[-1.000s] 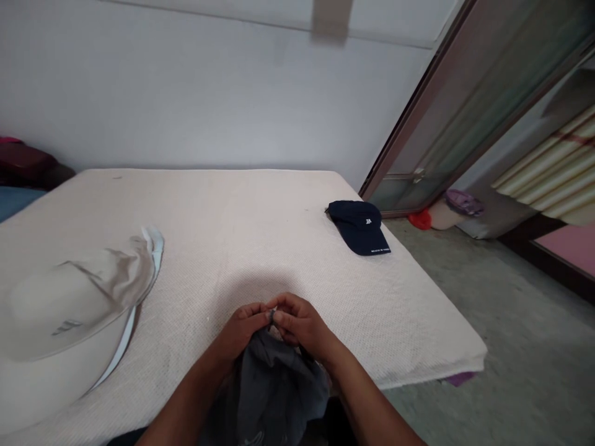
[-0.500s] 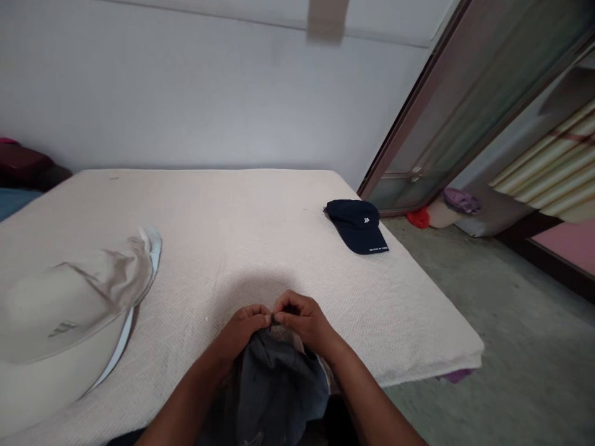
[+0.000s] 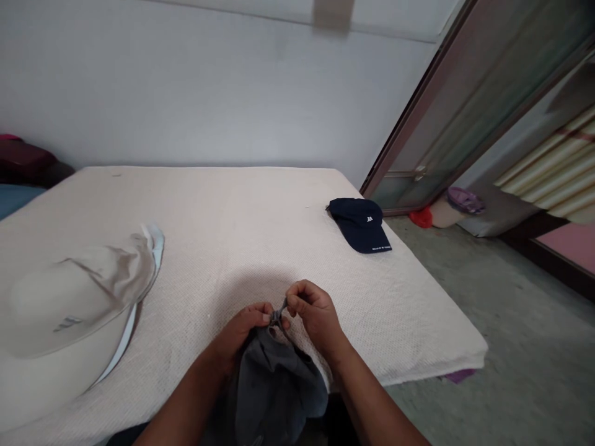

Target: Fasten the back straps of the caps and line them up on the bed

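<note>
From the head camera, both hands met low in the middle of the view, over the near edge of the mattress. The left hand had its fingers curled and pressed together on the top edge of a grey cap, which hung down between the forearms toward the person's lap. The right hand pinched a small strap at that same edge of the grey cap between thumb and forefinger; it appeared to be the cap's adjusting band, though it was too small to tell for certain. The two hands were touching or nearly so at the fingertips.

Well to the left of the grey cap, a beige wide-brimmed hat lay on the mattress, a pale blue lining showing along its brim. Far beyond the grey cap and to the right, a navy cap with a small white logo sat near the mattress's right edge, its peak pointing toward the bare floor.
</note>
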Demonstrator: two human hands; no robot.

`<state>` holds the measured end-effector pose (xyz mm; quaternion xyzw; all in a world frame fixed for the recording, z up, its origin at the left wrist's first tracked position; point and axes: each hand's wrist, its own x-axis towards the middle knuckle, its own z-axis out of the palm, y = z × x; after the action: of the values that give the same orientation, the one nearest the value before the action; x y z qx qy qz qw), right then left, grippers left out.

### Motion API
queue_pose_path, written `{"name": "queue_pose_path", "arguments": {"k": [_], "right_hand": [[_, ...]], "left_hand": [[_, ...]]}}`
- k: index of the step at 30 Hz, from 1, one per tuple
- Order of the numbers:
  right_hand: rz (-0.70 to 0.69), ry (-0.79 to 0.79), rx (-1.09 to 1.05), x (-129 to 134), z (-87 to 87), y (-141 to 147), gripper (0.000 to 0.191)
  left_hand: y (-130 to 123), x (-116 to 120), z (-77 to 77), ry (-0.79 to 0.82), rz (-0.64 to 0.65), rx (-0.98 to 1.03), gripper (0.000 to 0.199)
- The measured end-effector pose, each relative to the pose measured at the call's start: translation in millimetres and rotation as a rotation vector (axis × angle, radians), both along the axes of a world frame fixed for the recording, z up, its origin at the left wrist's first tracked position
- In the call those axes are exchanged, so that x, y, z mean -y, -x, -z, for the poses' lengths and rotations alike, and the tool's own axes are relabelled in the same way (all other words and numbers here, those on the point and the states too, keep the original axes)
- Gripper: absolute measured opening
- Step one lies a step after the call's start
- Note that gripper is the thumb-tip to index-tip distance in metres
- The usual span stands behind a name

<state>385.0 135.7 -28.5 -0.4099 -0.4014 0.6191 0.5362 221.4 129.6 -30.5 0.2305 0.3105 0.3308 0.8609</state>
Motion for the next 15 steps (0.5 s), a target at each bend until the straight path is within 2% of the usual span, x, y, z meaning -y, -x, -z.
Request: {"name": "queue_pose_path", "arguments": {"k": [3,6,9,12,15], "right_hand": [[0.035,0.013,-0.076,-1.4,-2.1,-2.5,0.014],[0.030,0.072,-0.105,-3.5,0.1,-5.3,0.015],[-0.067,0.123,-0.019,-2.8,5.8,-5.6,0.016],[-0.204,0.095,0.030,0.8,7.6,-3.2,0.016],[-0.198,0.050,0.021,3.8,3.5,-1.4,0.012]], "left_hand": [[-0.7,-1.9,2.4,-0.023,0.012,-0.014,0.007],[-1.6,-4.1,6.0,-0.047,-0.049,-0.092,0.009],[-2.4,-4.7,6.4,-0.053,-0.092,-0.129,0.010],[-3.4,-3.4,3.0,-0.065,-0.104,-0.133,0.011],[-4.7,-1.9,0.3,-0.076,-0.095,-0.173,0.011]]}}
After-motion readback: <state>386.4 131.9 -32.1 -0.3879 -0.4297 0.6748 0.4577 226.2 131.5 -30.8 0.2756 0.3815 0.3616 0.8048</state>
